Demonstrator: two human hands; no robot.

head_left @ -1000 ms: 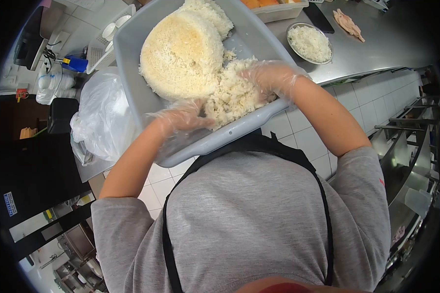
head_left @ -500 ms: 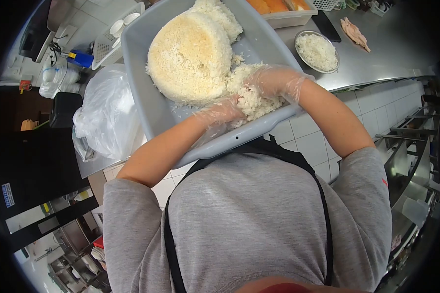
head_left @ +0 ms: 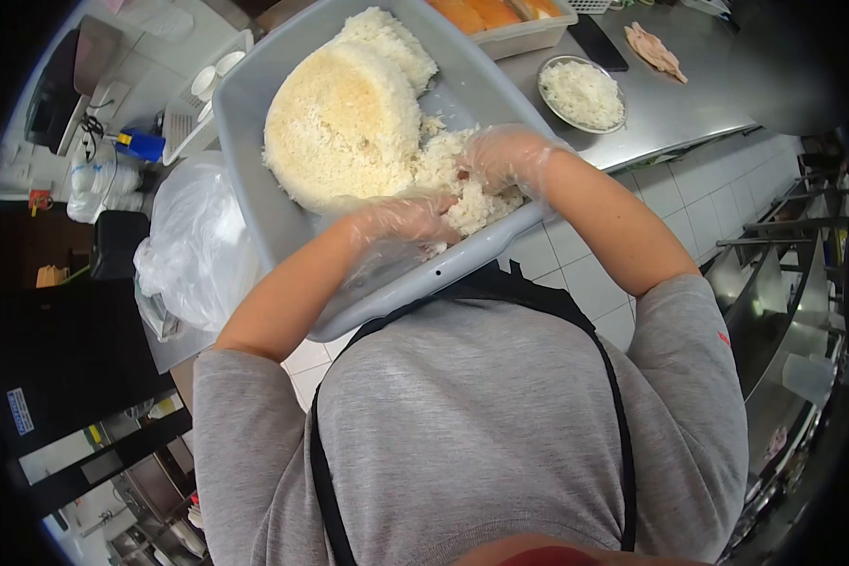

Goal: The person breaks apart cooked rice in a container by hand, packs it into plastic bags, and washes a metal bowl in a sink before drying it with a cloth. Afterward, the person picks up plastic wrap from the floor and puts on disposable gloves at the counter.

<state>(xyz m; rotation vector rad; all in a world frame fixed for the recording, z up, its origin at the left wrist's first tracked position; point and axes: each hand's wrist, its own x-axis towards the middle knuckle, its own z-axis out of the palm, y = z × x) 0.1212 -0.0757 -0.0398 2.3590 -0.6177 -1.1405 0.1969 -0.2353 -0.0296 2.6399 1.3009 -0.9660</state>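
A big round cake of cooked rice with a browned top lies in a grey plastic tub. Beside it, near the tub's front corner, is a heap of loosened rice. My left hand, in a clear plastic glove, presses into this heap from the left, its fingertips partly buried. From the other side my right hand, gloved likewise, curls its fingers into the same rice. Both hands are closed around rice, with some of it squeezed between them. Another broken chunk of rice rests behind the cake.
On the steel counter, right of the tub, stand a metal bowl of rice, a dark flat phone-like slab and a crumpled glove. A container of orange food sits behind. Left is a clear plastic bag.
The whole view has shifted slightly, so the tub and counter appear further left. My hands stay in the loose rice, the left one's fingers reaching a little differently into it.
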